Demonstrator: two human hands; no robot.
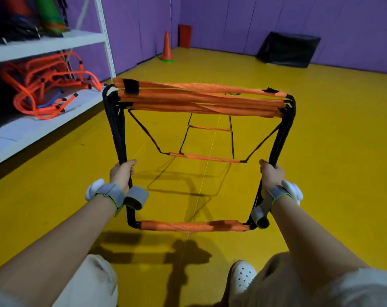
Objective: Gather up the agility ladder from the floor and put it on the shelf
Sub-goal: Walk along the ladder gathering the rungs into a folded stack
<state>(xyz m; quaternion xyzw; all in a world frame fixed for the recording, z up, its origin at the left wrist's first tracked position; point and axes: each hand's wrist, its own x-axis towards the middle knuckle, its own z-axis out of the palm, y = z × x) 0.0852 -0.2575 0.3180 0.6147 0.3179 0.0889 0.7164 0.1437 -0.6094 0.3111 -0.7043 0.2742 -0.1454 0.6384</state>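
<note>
The agility ladder point(199, 100) has orange rungs and black side straps. Several rungs are bunched together in a stack held out in front of me above the floor. My left hand point(121, 173) grips the black straps on the left side and my right hand point(271, 176) grips those on the right. One rung point(194, 226) hangs slack between my wrists. Two more rungs point(204, 157) trail away along the yellow floor. The white metal shelf point(46, 44) stands at my left.
The lower shelf board point(22, 134) holds a tangle of orange hoops and tubes point(46, 89); dark gear and cones fill the upper level. An orange cone point(167, 47) and a red block stand by the far purple wall. A black mat point(287, 49) leans at right.
</note>
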